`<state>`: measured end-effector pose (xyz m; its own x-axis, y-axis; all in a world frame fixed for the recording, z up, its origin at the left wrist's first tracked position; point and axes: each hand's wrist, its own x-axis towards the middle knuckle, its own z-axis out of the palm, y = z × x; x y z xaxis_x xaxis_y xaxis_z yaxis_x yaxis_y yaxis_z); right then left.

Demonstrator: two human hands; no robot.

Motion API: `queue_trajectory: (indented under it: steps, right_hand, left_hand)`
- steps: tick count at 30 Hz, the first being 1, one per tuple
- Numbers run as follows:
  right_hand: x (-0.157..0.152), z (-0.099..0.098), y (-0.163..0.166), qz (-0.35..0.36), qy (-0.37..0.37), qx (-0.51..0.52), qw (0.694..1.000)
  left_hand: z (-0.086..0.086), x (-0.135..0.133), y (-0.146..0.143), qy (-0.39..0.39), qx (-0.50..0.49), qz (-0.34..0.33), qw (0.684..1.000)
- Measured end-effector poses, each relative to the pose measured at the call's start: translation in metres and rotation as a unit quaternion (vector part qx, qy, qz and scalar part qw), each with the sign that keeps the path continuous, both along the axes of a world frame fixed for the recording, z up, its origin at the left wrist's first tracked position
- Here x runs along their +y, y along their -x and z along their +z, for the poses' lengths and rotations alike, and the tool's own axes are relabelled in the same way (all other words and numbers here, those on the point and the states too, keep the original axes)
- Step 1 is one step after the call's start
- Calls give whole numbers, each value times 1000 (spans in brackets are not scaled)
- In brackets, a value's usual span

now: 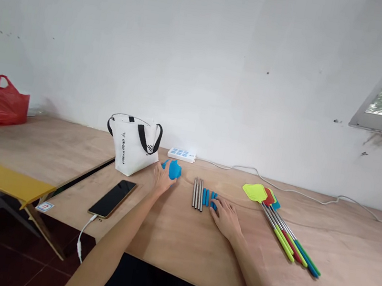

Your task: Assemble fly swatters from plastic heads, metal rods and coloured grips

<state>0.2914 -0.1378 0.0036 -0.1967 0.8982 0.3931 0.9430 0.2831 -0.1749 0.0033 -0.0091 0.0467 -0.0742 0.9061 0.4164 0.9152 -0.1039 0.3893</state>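
My left hand [162,180] reaches forward over the wooden table [176,237] and its fingers close round a blue plastic swatter head [174,169] lying beside a white tote bag [134,144]. My right hand [225,218] lies palm down, fingers spread, with the fingertips on several blue handle grips [209,198]. Just left of those grips lie several bare metal rods [198,194], side by side. To the right lie assembled fly swatters [281,226] with yellow, red and blue heads and coloured handles.
A black phone [112,198] on a white charging cable lies near the table's front left edge. A white power strip [182,154] sits against the wall, its cord running right. A red plastic bag [1,101] sits far left, a yellow board [0,177] below.
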Motion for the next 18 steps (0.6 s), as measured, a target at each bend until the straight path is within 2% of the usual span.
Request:
queue_trajectory:
  steps: [2,6,10,13,18]
  right_hand:
    - [0,0,0,-5,0,4,1000]
    - [0,-1,-2,-13,-1,12,1000]
    - [-2,-1,-2,-17,-6,10,1000]
    - [-4,-1,-2,-25,-9,7,1000]
    - [-23,-4,-7,-42,-13,4,999]
  left_hand:
    - [0,-11,4,22,-12,-22,999]
    - [-1,-38,16,116,-25,-85,989]
    - [4,-67,40,227,34,-166,959]
    - [9,-84,63,259,76,-179,946]
    - [13,-96,94,278,70,-179,941]
